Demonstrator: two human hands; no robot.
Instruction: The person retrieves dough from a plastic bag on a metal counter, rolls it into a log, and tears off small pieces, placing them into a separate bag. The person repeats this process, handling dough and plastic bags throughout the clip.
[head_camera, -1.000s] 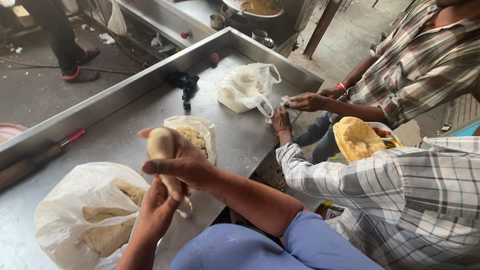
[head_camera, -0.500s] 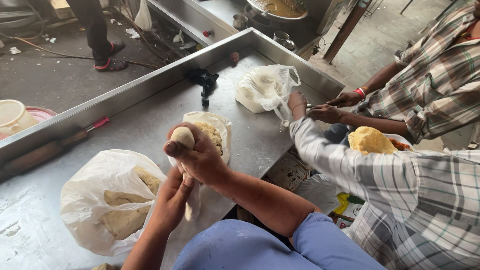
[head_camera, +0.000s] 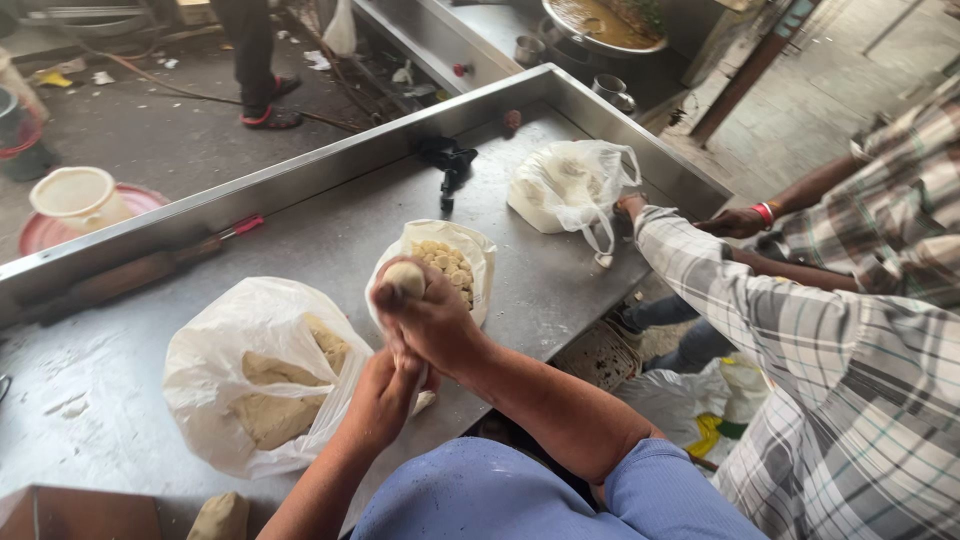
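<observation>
My right hand (head_camera: 432, 318) is closed around a roll of pale dough (head_camera: 404, 278), whose rounded end bulges out above my fist. My left hand (head_camera: 385, 390) grips the lower end of the same roll just beneath. Both hands hover over the steel table (head_camera: 300, 230). Right behind them stands an open white bag of small dough balls (head_camera: 448, 262). To the left lies a larger white plastic bag of dough lumps (head_camera: 262, 378).
A tied white bag (head_camera: 562, 186) and a black object (head_camera: 447, 160) lie farther along the table. Two other people in checked shirts (head_camera: 800, 360) work at the right edge. A rolling pin (head_camera: 140, 272) rests by the raised back rim. A pot (head_camera: 600, 22) stands beyond.
The view has shifted left and tilted, so the dough and my hands sit lower in frame. The rounded end now bulges less far above my right fist. The other people's hands moved near the tied bag.
</observation>
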